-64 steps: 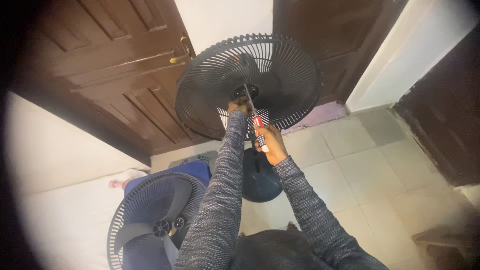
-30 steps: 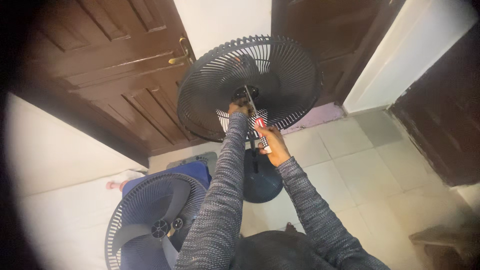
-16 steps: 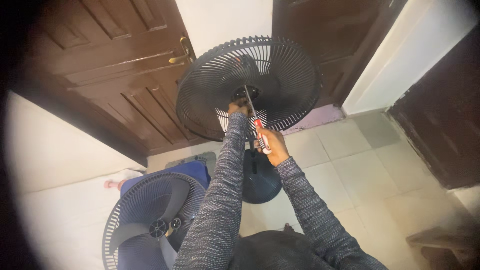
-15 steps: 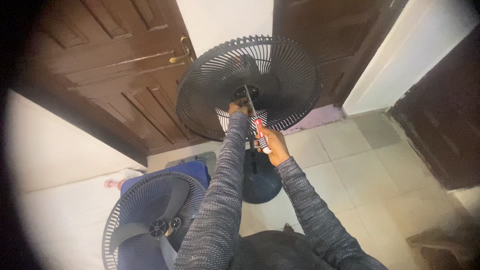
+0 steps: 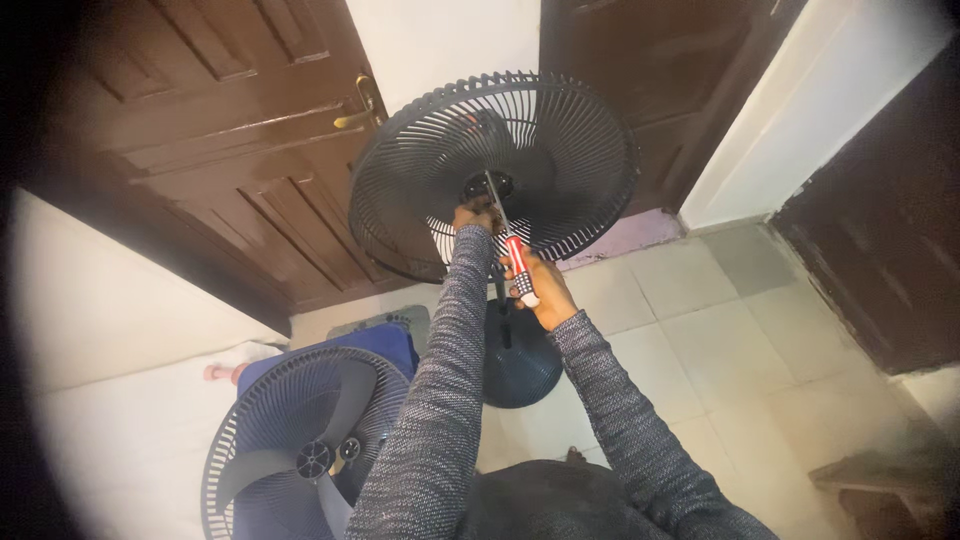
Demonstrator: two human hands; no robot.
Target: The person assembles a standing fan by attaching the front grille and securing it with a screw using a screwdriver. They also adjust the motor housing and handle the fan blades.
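Observation:
A standing fan's black rear grille (image 5: pixel 560 140) faces me on its round dark base (image 5: pixel 520 355), with no blades on it. My right hand (image 5: pixel 545 285) grips a screwdriver (image 5: pixel 515 265) with a red and white handle; its metal shaft reaches up to the hub (image 5: pixel 490 185) at the grille's centre. My left hand (image 5: pixel 470 215) presses against the grille just below the hub, fingers curled there. Both arms wear grey knit sleeves.
A detached front grille with fan blades (image 5: pixel 300 445) lies at lower left on a blue cloth (image 5: pixel 390 340). Dark wooden doors (image 5: pixel 220 120) stand behind the fan, another dark door (image 5: pixel 890 240) at right. Pale floor tiles (image 5: pixel 740 330) spread to the right.
The screwdriver handle has shifted slightly in my right hand while its tip stays at the hub. My left hand stays at the grille. The view has drifted a little.

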